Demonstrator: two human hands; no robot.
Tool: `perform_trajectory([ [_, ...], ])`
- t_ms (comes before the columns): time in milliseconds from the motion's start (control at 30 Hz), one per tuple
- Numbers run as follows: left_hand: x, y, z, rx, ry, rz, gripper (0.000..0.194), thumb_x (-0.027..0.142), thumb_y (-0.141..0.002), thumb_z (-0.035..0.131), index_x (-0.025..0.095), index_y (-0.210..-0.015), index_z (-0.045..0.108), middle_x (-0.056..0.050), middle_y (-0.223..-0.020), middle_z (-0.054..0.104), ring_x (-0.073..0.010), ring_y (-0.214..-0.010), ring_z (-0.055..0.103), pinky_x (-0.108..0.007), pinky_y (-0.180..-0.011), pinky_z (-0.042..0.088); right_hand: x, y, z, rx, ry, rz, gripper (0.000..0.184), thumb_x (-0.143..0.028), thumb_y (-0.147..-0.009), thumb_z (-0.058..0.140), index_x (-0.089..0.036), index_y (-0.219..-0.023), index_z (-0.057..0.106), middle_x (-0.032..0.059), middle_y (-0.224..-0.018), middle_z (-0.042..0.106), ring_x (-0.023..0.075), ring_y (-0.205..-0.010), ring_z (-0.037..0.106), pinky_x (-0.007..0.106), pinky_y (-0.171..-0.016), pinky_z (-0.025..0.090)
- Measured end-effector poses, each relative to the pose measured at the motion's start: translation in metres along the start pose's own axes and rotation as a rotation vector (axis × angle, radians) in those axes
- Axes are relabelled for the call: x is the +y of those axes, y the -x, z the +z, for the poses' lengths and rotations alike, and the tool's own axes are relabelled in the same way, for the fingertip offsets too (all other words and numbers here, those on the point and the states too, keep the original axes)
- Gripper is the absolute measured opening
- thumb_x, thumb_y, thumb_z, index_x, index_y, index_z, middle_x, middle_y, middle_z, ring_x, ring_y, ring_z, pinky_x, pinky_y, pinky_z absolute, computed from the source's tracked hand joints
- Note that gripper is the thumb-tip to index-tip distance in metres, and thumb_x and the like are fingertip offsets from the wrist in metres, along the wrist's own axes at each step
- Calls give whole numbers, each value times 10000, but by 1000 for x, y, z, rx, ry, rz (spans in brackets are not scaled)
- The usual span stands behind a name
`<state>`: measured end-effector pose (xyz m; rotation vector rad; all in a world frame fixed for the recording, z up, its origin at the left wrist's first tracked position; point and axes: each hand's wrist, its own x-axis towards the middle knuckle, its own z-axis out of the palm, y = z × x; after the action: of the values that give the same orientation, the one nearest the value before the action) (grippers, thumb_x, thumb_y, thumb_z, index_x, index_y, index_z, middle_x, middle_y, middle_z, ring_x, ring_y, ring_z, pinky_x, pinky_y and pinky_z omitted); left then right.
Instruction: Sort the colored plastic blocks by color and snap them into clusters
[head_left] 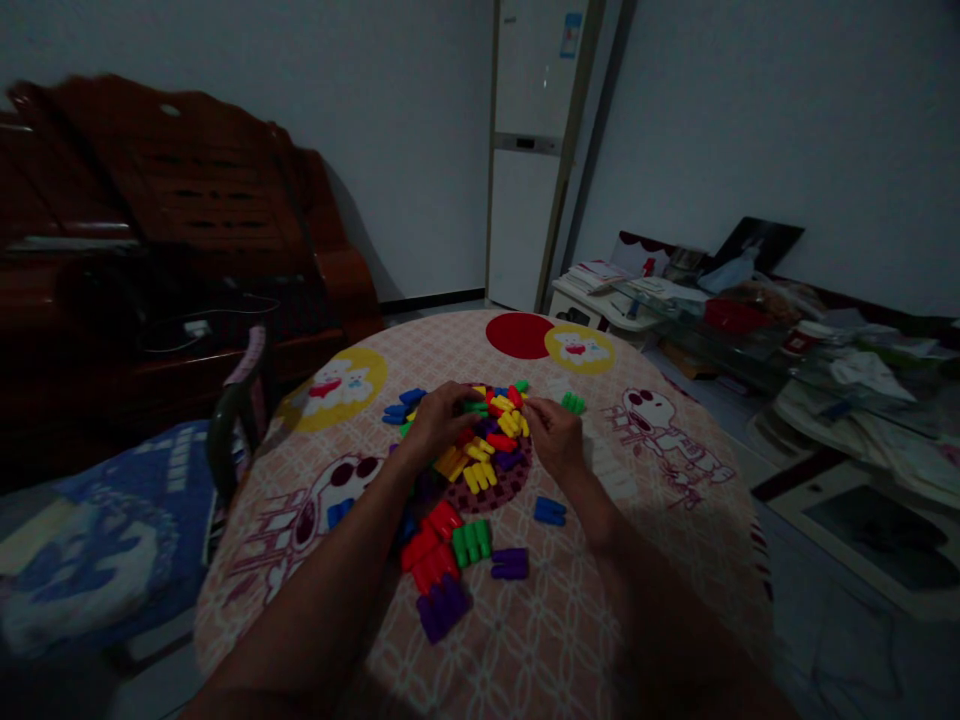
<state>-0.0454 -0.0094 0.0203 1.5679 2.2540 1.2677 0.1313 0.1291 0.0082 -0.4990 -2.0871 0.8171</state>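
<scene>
A heap of colourful plastic building blocks (pixel 480 450) lies in the middle of the round table, shaped like short joined pegs in red, yellow, green, blue and purple. My left hand (pixel 442 418) reaches over the heap's left side, its fingers curled about a green building block (pixel 474 408). On the right side of the heap, my right hand (pixel 556 432) is closed in a pinch beside yellow and red blocks; what its fingertips hold is hidden. Nearer to me are a joined red group (pixel 429 550), a green block (pixel 472 542) and purple blocks (pixel 442 607). A blue block (pixel 550 511) lies below my right wrist.
A patterned cloth covers the table (pixel 555 620). At the left stand a chair (pixel 225 430) with a blue cushion (pixel 135 530) and a wooden sofa (pixel 202 200). A white refrigerator (pixel 525 220) is at the back. Clutter fills a low glass-topped cabinet (pixel 750 350) at the right.
</scene>
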Motion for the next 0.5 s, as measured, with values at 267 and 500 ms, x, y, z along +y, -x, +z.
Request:
perform_trajectory([
  [267,15,1,15,-53,605,-28,427,411,-734,790,144,-1055,700,-114,-1075,745,-264,-980,720,-389,-864,587,-7,7,17,-150,-370,203,240,-414,-825,600,-203,-792,710,11,-702,699,174,-629,638,270,-599,504],
  [500,20,2,25,-57,707,-23,412,345,-694,836,148,-1029,701,-80,-978,748,-235,-885,733,-348,-800,594,-6,2,20,-122,-634,400,323,-490,-681,734,-189,-767,658,-14,-559,641,132,-434,538,231,-401,404],
])
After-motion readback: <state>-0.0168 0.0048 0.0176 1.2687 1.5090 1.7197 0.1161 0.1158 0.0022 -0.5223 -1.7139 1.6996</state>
